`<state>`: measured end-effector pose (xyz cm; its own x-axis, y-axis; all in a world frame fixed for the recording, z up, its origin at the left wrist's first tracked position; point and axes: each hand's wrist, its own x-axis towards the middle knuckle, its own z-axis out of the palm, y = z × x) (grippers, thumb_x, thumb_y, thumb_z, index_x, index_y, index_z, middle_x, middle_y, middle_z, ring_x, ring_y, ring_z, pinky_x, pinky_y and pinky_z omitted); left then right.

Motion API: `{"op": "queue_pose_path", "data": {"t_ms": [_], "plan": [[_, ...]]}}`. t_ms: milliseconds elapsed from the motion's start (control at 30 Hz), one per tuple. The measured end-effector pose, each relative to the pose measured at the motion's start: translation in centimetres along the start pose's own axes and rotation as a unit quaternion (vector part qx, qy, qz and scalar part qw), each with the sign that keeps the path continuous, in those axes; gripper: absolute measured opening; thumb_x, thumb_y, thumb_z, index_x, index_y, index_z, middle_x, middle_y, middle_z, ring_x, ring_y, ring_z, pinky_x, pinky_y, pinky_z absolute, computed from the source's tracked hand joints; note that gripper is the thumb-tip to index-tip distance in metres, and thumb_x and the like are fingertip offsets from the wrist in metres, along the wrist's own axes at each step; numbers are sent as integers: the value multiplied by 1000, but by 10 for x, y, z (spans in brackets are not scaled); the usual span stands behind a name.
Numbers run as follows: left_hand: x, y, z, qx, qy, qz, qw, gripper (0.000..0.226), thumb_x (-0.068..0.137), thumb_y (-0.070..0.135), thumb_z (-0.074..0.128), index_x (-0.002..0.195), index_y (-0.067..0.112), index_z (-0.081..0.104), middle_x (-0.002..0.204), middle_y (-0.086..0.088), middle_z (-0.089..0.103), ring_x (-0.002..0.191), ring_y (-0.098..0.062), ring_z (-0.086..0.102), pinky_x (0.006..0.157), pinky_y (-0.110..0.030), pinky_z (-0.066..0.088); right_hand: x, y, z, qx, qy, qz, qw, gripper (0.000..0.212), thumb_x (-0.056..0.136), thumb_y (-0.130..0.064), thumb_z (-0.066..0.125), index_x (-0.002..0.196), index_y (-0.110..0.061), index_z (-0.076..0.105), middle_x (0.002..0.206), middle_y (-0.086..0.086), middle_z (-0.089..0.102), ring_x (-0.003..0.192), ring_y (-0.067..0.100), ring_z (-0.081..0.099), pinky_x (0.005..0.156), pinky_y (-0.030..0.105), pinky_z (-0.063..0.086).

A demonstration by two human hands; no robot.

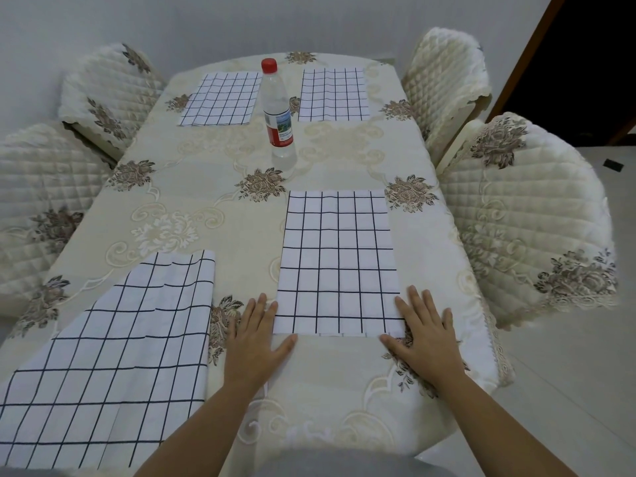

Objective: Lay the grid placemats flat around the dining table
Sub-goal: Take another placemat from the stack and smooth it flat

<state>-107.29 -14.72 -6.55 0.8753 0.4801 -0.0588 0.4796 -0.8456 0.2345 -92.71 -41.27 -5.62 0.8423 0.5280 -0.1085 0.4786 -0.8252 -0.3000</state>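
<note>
A water bottle [278, 111] with a red cap stands upright on the dining table [192, 201], and everything else can be placed from it. The grid placemat being handled [339, 263] lies flat on the flowered tablecloth on the near side of the bottle and a little to its right, with its long sides running away from the person. Both hands sit at its near end, the end farthest from the bottle. The left hand [256, 342] lies palm down on the cloth at the mat's near left corner. Its fingers are straight and slightly spread just beside the left edge, and the thumb is stretched out under the near edge, gripping nothing. The right hand [425, 339] mirrors it at the near right corner. It is flat and open, with its fingertips lying on the mat's right edge and the thumb pointing inward along the near edge. Both forearms reach forward from the bottom of the view, bare and nearly straight. A second near placemat [113, 366] lies on the near side of the bottle and well to its left, set askew, with a wavy far edge and creases along its length. Two more lie flat next to the bottle: the far left placemat [222, 98] and the far right placemat [333, 94].
</note>
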Motion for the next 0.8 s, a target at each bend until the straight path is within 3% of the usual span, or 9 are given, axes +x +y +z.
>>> {"op": "queue_pose_path", "data": {"t_ms": [367, 600, 800], "plan": [[0, 0, 0, -2, 18, 9, 1000, 83, 76, 70, 22, 139, 20, 40, 152, 2, 27, 141, -17, 20, 113, -44, 10, 0, 0, 2, 0, 4, 3, 1000, 107, 63, -88, -6, 145, -27, 27, 155, -6, 2, 141, 14, -8, 114, 50, 1], [0, -1, 1, -2, 12, 8, 1000, 87, 77, 75, 17, 141, 20, 38, 152, 1, 27, 141, -17, 19, 113, -46, 11, 1, 0, 2, -7, 6, 0, 1000, 104, 65, -87, -6, 146, -28, 22, 155, -5, 2, 142, 16, -6, 113, 50, 1], [0, -1, 0, 2, 9, 11, 1000, 96, 75, 80, -2, 141, 23, 37, 152, 1, 26, 141, -18, 20, 112, -44, 10, 1, 1, 3, -13, 5, 3, 1000, 105, 64, -87, -8, 146, -27, 20, 155, -5, 1, 141, 15, -7, 113, 50, 1]]}}
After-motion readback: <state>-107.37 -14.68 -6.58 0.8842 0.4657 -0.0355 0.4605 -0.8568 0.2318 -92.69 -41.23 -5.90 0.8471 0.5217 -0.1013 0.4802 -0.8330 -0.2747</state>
